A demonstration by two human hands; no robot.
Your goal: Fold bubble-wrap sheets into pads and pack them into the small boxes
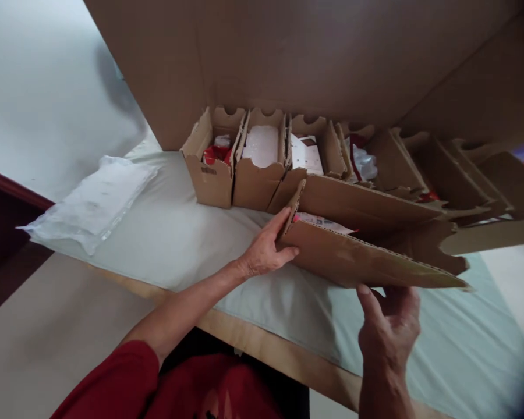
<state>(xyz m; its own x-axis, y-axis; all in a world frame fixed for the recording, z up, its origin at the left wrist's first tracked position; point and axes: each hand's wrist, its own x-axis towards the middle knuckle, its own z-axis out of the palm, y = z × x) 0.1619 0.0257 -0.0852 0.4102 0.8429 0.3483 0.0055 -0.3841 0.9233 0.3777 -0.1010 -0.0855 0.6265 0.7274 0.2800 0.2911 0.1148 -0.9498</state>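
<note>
An open-topped cardboard box (353,259) lies long side towards me, with printed paper (323,223) showing inside its left end. My left hand (267,250) grips that left end, fingers on the end wall and thumb along the near side. Below the right part of the box is my right hand (389,323), palm up, its thumb at the lower edge and its fingers curled under the box, partly hidden. The box sits tilted in front of a row of similar cardboard boxes.
Behind stands the row: a box with red packets (218,153), one with a white block (261,146), one with white card (305,155), one with a clear plastic bag (364,163), and more rightward. A clear plastic packet (100,195) lies left on the pale cloth (179,233). Tall cardboard walls (288,52) rise behind.
</note>
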